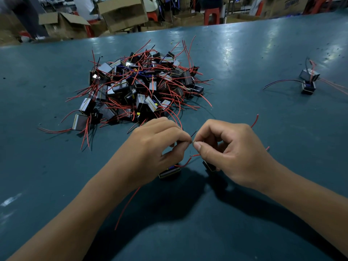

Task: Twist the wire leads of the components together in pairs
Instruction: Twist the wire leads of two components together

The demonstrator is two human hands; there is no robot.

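Note:
My left hand (160,146) and my right hand (227,147) meet over the green table, fingertips pinched on the bare wire ends (192,142) of two components. A small black block component (169,172) hangs under my left hand and a second one (209,165) sits under my right hand, both partly hidden. Red leads (185,162) loop between them, and one long red lead (128,206) trails down under my left forearm. Behind the hands lies a big pile of like components (139,85) with red wires.
A joined pair of components (308,81) lies at the far right of the table (244,72). Beyond the table's far edge stand cardboard boxes (122,14) and red stools (211,15).

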